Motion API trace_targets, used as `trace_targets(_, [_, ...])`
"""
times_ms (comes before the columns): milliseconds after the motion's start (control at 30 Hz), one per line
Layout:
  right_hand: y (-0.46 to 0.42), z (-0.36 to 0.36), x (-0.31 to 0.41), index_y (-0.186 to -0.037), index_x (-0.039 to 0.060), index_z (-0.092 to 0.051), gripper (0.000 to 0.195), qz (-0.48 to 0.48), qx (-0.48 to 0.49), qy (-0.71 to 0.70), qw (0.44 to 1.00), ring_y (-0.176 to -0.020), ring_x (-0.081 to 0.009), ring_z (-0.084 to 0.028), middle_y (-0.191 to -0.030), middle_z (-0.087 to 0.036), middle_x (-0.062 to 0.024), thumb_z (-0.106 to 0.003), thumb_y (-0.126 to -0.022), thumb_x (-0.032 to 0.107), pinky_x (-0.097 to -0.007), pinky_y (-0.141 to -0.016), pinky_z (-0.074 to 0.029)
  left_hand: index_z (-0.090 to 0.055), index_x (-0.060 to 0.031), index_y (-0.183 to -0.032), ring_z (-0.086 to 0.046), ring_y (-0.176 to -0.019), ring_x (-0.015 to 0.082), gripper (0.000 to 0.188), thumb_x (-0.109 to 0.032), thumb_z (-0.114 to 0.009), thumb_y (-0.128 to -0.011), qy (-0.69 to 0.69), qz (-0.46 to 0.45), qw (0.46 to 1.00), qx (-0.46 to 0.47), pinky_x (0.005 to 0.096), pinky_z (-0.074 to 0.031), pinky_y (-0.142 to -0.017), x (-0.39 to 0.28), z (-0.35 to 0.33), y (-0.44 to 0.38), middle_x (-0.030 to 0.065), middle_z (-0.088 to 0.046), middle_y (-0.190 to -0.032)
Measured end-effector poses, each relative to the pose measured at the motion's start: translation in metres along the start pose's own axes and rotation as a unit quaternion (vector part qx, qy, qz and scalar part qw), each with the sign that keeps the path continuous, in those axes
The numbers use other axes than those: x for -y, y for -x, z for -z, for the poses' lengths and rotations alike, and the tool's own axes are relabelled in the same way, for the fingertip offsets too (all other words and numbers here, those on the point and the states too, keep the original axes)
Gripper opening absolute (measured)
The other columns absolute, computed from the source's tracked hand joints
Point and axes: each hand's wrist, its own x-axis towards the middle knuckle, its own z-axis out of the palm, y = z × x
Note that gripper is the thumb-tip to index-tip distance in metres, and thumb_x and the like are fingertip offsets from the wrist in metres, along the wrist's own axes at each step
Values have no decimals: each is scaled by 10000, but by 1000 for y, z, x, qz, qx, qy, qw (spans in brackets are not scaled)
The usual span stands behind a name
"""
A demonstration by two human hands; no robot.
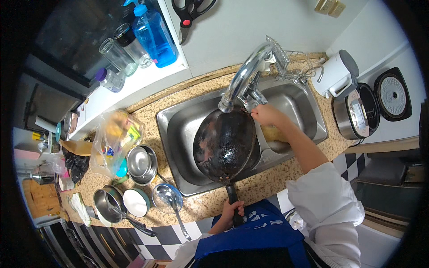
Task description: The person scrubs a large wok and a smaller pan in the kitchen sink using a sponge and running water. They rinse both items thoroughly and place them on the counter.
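A black wok (224, 145) with brownish worn patches and a wet shine lies over the left basin of the stainless steel double sink (179, 125). My left hand (232, 211) is closed around its black handle, which points toward my body. At the wok's far right rim, just below the chrome faucet (239, 73), is my right hand (270, 115) with its fingers curled. Whether they grip the rim or something behind it is hidden. A yellowish sponge or cloth (274, 134) lies in the right basin, partly behind my right forearm.
Left on the speckled counter stand metal bowls (139, 162), a saucepan (109, 204), a white-lined bowl (135, 202), a clear bowl with a ladle (167, 197) and a plastic bag (115, 140). A wire rack (296, 65), white kettle (336, 73) and open rice cooker (352, 114) stand right.
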Motion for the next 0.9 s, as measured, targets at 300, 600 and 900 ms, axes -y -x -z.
trace_targets(300, [6,6,16,-818,52,-656,259,-34,-20,8,999,-788,-372,-615,-832,-647,-180,-520,-823,272,-461,-722,-482,-423,-44,-741,-474,-459,141,188,-24,-598,-807,16,12,1000,18,282,-419,-449,-2,5,-1,36,-457,-564])
trace_targets(600, [-15,10,13,-831,55,-634,267,-35,40,37,998,-769,-373,-607,-796,-637,-184,-499,-841,285,-466,-697,-458,-440,-52,-723,-458,-443,137,167,-21,-586,-798,-10,-11,1000,11,296,-408,-435,-3,1,0,29,-441,-546])
trace_targets(900, [-4,67,42,-822,33,-591,298,-40,149,24,988,-621,-303,-553,-676,-587,-153,-500,-853,315,-413,-608,-422,-436,-55,-755,-475,-450,143,168,-18,-591,-805,26,0,1000,14,286,-426,-446,1,5,1,32,-468,-561])
